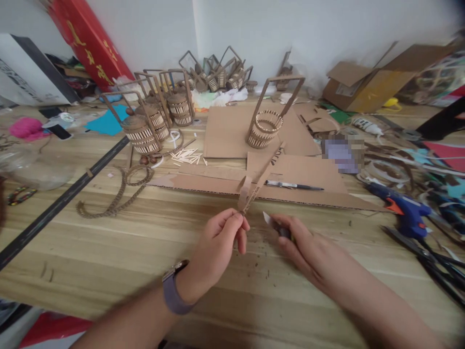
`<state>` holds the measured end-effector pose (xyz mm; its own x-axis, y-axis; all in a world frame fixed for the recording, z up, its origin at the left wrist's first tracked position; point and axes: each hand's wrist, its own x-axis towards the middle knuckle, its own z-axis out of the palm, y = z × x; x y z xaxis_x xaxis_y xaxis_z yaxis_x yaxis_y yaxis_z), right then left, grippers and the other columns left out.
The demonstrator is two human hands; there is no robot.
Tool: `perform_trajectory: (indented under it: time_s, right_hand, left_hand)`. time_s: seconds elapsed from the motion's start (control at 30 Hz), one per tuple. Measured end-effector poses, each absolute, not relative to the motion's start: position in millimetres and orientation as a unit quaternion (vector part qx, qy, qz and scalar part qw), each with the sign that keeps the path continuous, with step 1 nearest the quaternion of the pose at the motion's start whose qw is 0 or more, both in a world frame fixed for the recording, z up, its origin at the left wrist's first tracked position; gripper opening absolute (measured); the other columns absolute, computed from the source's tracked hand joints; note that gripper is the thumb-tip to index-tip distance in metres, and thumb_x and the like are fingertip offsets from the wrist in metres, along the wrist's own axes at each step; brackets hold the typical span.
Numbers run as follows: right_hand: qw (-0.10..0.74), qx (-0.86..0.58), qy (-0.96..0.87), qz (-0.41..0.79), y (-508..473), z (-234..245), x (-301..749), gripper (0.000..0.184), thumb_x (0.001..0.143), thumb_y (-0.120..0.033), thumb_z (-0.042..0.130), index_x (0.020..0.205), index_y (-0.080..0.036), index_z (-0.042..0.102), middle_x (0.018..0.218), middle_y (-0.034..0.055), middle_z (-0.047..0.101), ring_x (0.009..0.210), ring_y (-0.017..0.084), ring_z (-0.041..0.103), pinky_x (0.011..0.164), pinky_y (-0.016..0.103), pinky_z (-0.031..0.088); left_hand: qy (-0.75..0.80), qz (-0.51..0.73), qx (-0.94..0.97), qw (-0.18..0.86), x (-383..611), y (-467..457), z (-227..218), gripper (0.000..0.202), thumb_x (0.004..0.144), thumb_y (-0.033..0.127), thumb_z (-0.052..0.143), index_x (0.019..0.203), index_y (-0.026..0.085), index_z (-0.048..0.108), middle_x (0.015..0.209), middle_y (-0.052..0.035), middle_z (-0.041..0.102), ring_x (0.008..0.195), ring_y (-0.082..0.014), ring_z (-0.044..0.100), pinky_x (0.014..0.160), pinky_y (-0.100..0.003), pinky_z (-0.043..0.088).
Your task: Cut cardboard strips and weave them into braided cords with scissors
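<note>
My left hand, with a watch on its wrist, pinches the near end of a narrow cardboard strip. The strip runs up and away to the right, and a loop of it curls near the fingers. In my right hand is a utility knife, its blade out and pointing up toward the strip, a little apart from it. A pen lies on the cardboard sheet just beyond my hands. Behind stands a small slatted basket with a tall square handle.
More handled baskets stand at the back left, near loose matchsticks and a coiled corrugated strip. A long black bar crosses the left. On the right lie a blue glue gun, black scissors and an open carton.
</note>
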<state>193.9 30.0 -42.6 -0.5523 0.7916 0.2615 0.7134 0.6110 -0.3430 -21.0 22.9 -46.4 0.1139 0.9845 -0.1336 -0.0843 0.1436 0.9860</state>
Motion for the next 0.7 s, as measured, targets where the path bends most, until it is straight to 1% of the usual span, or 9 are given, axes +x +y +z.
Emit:
perform_trajectory:
  time_s: [0.07, 0.1, 0.23, 0.37, 0.47, 0.57, 0.7]
  right_hand:
    - [0.218, -0.409, -0.882, 0.080, 27.4, -38.3, 190.4, 0.040, 0.105, -0.032, 0.035, 0.142, -0.016, 0.039, 0.097, 0.0089, 0.078, 0.074, 0.018, 0.076, 0.057, 0.026, 0.058]
    - [0.224, -0.400, -0.887, 0.062, 26.2, -36.6, 188.6, 0.043, 0.105, -0.031, 0.035, 0.145, -0.017, 0.037, 0.096, 0.0087, 0.078, 0.073, 0.018, 0.076, 0.056, 0.026, 0.058]
    - [0.244, -0.371, -0.896, 0.005, 23.6, -33.4, 183.7, 0.039, 0.104, -0.025, 0.036, 0.143, -0.020, 0.041, 0.091, 0.0057, 0.077, 0.070, 0.018, 0.075, 0.055, 0.026, 0.056]
    - [0.228, -0.363, -0.903, 0.017, 23.1, -34.1, 184.3, 0.038, 0.103, -0.024, 0.039, 0.140, -0.021, 0.046, 0.088, 0.0033, 0.076, 0.068, 0.017, 0.073, 0.056, 0.027, 0.056]
    - [0.205, -0.363, -0.908, 0.027, 22.8, -35.2, 186.2, 0.039, 0.103, -0.024, 0.039, 0.141, -0.021, 0.047, 0.092, 0.0050, 0.076, 0.070, 0.017, 0.073, 0.058, 0.027, 0.057]
    - [0.191, -0.357, -0.914, 0.027, 23.0, -36.2, 187.1, 0.038, 0.105, -0.026, 0.035, 0.140, -0.021, 0.048, 0.098, 0.0080, 0.076, 0.072, 0.018, 0.074, 0.060, 0.028, 0.058]
    - [0.193, -0.352, -0.916, 0.017, 24.2, -36.5, 187.4, 0.038, 0.106, -0.027, 0.032, 0.140, -0.021, 0.047, 0.099, 0.0089, 0.076, 0.072, 0.018, 0.074, 0.059, 0.028, 0.059]
  left_hand:
    - [0.487, 0.440, 0.485, 0.578, -20.6, 21.5, -43.6, 0.029, 0.095, 0.033, 0.045, 0.071, 0.021, 0.054, 0.049, 0.0063, 0.051, 0.051, -0.0119, 0.048, 0.057, -0.025, 0.038]
    - [0.488, 0.429, 0.497, 0.575, -20.3, 20.5, -42.3, 0.028, 0.095, 0.033, 0.045, 0.071, 0.021, 0.053, 0.049, 0.0063, 0.050, 0.051, -0.0118, 0.048, 0.057, -0.025, 0.039]
    - [0.486, 0.388, 0.547, 0.561, -18.7, 15.3, -39.2, 0.028, 0.096, 0.036, 0.044, 0.073, 0.022, 0.053, 0.052, 0.0058, 0.050, 0.051, -0.0125, 0.049, 0.055, -0.025, 0.038]
    - [0.479, 0.379, 0.573, 0.547, -18.0, 13.1, -39.2, 0.030, 0.096, 0.036, 0.043, 0.069, 0.022, 0.048, 0.053, 0.0056, 0.049, 0.053, -0.0125, 0.049, 0.054, -0.024, 0.037]
    - [0.479, 0.380, 0.577, 0.542, -18.6, 13.7, -38.9, 0.032, 0.096, 0.035, 0.043, 0.067, 0.022, 0.046, 0.053, 0.0056, 0.049, 0.053, -0.0123, 0.049, 0.055, -0.024, 0.037]
    - [0.475, 0.380, 0.580, 0.542, -19.1, 14.5, -38.5, 0.030, 0.095, 0.033, 0.042, 0.067, 0.022, 0.046, 0.053, 0.0057, 0.049, 0.053, -0.0122, 0.048, 0.054, -0.024, 0.037]
    - [0.471, 0.377, 0.586, 0.541, -18.9, 14.6, -39.0, 0.030, 0.096, 0.033, 0.042, 0.067, 0.022, 0.046, 0.053, 0.0057, 0.048, 0.052, -0.0123, 0.048, 0.054, -0.024, 0.036]
